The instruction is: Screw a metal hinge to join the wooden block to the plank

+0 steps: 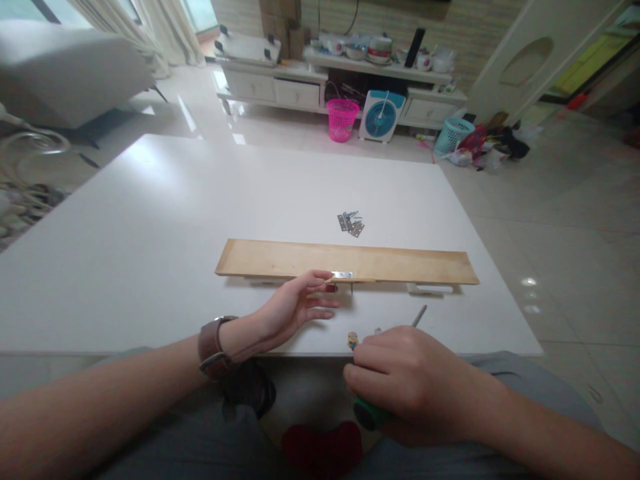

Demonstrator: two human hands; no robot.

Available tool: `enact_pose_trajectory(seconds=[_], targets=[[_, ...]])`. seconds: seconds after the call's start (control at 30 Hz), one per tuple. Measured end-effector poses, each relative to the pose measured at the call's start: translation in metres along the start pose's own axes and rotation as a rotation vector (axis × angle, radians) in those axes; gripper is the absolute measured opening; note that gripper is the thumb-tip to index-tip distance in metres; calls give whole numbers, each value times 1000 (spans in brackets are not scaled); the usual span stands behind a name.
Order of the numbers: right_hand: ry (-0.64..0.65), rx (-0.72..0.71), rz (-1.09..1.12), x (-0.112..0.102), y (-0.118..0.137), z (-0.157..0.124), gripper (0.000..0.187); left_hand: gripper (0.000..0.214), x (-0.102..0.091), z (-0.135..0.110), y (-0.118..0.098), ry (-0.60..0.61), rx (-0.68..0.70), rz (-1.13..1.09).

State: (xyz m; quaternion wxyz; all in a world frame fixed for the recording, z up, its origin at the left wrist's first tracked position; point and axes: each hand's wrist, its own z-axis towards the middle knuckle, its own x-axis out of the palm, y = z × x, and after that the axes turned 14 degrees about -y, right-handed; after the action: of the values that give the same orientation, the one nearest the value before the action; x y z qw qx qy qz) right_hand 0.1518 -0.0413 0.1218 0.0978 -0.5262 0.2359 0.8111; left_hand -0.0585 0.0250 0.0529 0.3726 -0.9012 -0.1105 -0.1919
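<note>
Across a bright, tiled living room, a white table (280, 190) is being viewed from a seated person's position, with grey-clad legs being partly covered by its near edge. On it, a long wooden board (410, 267) is being supported lengthwise near that edge; white blocks (433, 289) are being glimpsed beneath, presumably being used to raise it so that fingers can be fitted under.

By the left hand (297, 308), the board's near edge is being touched at a small metal plate (343, 275), apparently so that both are being steadied. Its lower fingers are being held apart; whether the upper ones are being pinched together cannot be told. By the right hand (415, 380), a green-handled tool (367, 412), probably a screwdriver, is being gripped in a closed fist, its shaft being angled away from the plate, likely because it is not being applied there. The hands are being held apart. Loose hinges (345, 223) and screws (354, 215) are being grouped beyond the board, perhaps so that none are being scattered.

Window light is being reflected in the tabletop (a small yellow cartoon figure (353, 340) is also being displayed by its edge). Farther off, a pink basket (343, 121) and a blue fan (380, 119) are being stood before a low cabinet (297, 93), on which crockery (380, 49) is being kept.
</note>
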Motion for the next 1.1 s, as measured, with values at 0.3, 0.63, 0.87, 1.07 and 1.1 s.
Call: enact_pose_trajectory(seconds=[0.3,0.63,0.87,1.07,1.1], targets=[[15,-5,-9,1,-1,0,6,29,0,1,1,-1,-7,9],[12,5,3,0,-1,0,7,23,1,0,1,4,6,-4],[-13,6,10,1,-1,-1,9,22,1,1,2,15,3,-9],[19,17,9,1,-2,-1,6,21,0,3,3,-5,4,-15],[24,20,10,1,-2,-1,6,21,0,3,3,-8,7,-17]])
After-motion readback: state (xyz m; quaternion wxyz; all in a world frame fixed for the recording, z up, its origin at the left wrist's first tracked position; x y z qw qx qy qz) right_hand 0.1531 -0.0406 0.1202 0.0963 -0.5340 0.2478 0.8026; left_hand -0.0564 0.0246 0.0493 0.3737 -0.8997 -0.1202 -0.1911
